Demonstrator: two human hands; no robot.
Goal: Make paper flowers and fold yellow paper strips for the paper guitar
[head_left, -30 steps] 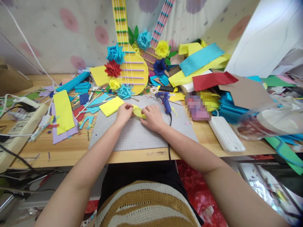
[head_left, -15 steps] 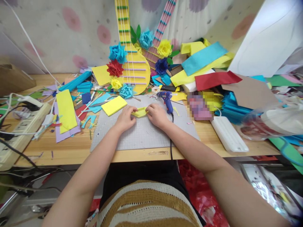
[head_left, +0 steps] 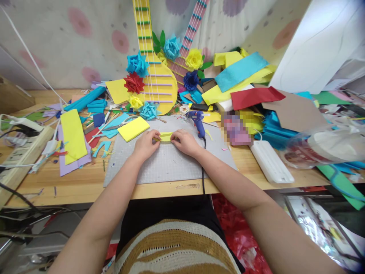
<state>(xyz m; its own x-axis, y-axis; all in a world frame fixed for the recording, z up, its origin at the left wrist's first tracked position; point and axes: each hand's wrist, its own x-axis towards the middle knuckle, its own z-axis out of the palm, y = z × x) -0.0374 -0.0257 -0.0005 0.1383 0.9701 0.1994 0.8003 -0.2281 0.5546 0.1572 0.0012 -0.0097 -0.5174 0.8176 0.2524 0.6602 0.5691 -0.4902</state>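
The left hand (head_left: 146, 145) and right hand (head_left: 184, 142) pinch 1 yellow strip (head_left: 165, 137) at its 2 ends, long axis running crosswise over the gray mat (head_left: 168, 167).

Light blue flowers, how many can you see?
3 light blue flowers: one above the red flower, one at the bottom of the yellow guitar shape, and one by the pink neck. Others may be hidden.

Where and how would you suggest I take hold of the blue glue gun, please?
I would take the blue glue gun by its handle, coming from the near right side. The handle slants toward the front edge of the table, with the body crosswise at its far end. The black cable leaves its near end, so holding just beyond that seems best.
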